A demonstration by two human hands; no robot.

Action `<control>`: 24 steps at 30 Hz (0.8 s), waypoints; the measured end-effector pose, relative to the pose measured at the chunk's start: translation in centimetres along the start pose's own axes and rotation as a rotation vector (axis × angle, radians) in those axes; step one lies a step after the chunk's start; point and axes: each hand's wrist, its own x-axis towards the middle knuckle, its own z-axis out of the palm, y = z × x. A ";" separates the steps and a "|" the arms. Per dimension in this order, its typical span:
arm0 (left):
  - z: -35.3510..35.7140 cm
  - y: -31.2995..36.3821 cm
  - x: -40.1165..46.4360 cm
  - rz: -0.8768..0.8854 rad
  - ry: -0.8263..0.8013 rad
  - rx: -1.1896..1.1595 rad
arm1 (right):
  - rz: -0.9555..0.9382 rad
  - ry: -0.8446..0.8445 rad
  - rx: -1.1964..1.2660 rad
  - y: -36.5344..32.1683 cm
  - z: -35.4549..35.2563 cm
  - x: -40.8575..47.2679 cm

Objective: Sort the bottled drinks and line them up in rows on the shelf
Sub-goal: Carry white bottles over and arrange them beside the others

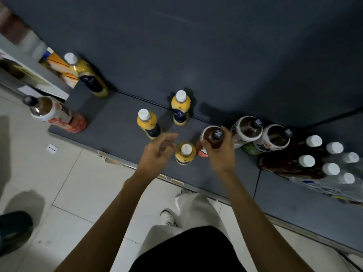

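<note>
Dark tea bottle (213,137) gripped by right hand (221,152), left hand (157,152) beside

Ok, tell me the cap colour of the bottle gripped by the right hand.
Black with a white mark, on the bottle the right hand grips; head view.

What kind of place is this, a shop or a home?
Probably a shop: a long dark shelf low over a tiled floor, many bottled drinks of a few repeated kinds, and shrink-wrapped water bottles.

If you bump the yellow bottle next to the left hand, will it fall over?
Probably it could. The yellow bottle stands tall on a narrow base, so a high push may tip it. It looks full, so likely heavy enough to resist a light nudge. Once down, its round body would probably roll.
</note>
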 end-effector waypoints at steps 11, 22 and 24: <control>0.0 -0.7 2.3 -0.056 0.016 -0.072 | 0.037 0.167 0.208 0.8 0.1 -1.0; -2.6 -1.7 -5.2 0.102 -0.119 -0.232 | -0.012 0.309 0.182 2.8 0.5 -12.3; -4.2 -3.5 -7.9 0.088 -0.130 -0.231 | 0.014 0.286 0.222 2.9 1.8 -15.0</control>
